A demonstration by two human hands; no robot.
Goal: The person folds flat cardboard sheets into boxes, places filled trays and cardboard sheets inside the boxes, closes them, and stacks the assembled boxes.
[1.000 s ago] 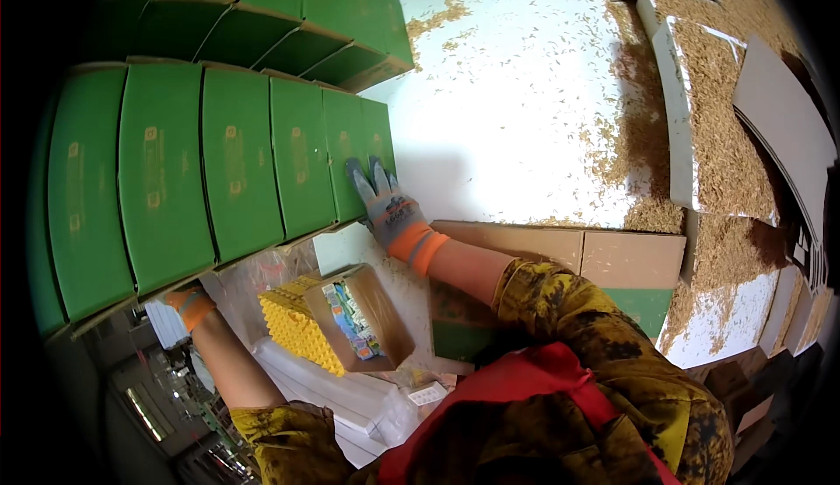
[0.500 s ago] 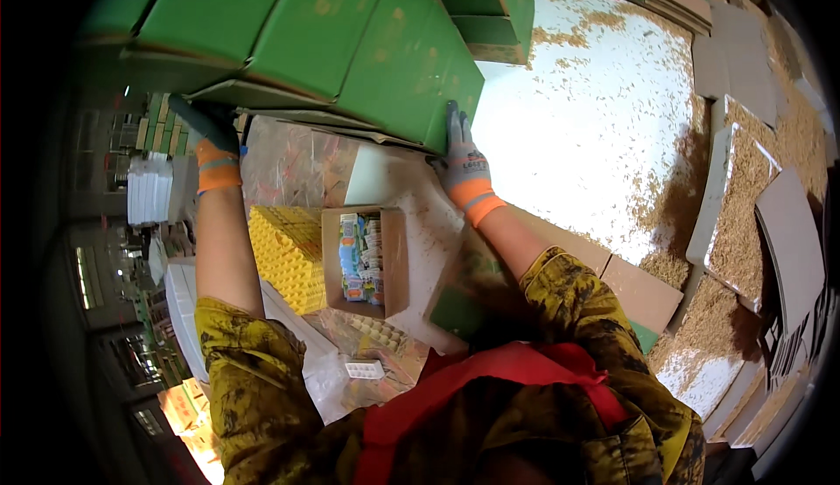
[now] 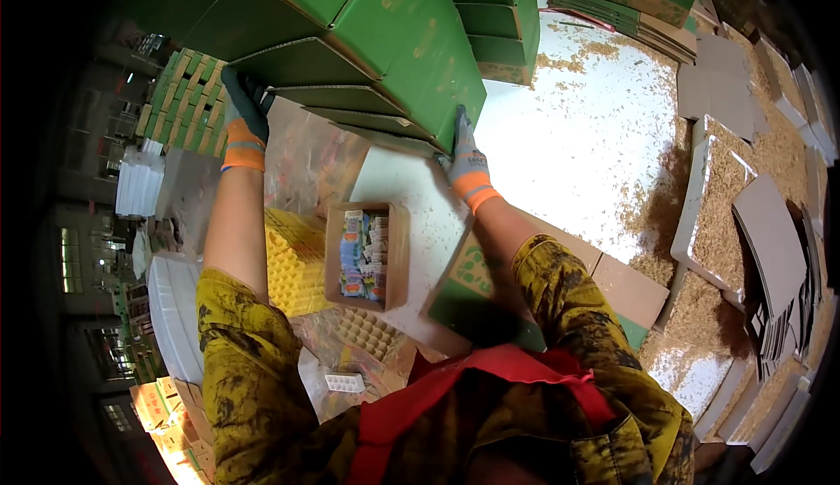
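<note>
A stack of several green cardboard boxes (image 3: 402,56) fills the upper left, its open-edged near side facing me. My left hand (image 3: 248,111), in a grey glove with an orange cuff, grips the left lower edge of the near box; the boxes partly hide its fingers. My right hand (image 3: 465,154), gloved alike, holds the right near corner, with fingers stretched up along the side and the thumb at the lower edge. Below the stack, an open brown carton (image 3: 404,258) holds colourful printed packets (image 3: 363,253). Yellow egg trays (image 3: 302,266) are piled to its left.
More green boxes (image 3: 494,21) stand behind. A white table (image 3: 577,126) strewn with brown shavings spreads to the right, with shavings-filled trays (image 3: 709,214) and flat cardboard sheets (image 3: 766,240) beyond. Near my body lie a green-and-brown carton (image 3: 472,288), a pulp egg tray (image 3: 363,332) and a small white tray (image 3: 345,383).
The view has shifted, showing more of the stack's near side. My left hand now appears farther right and slightly higher; my right hand stays at the corner.
</note>
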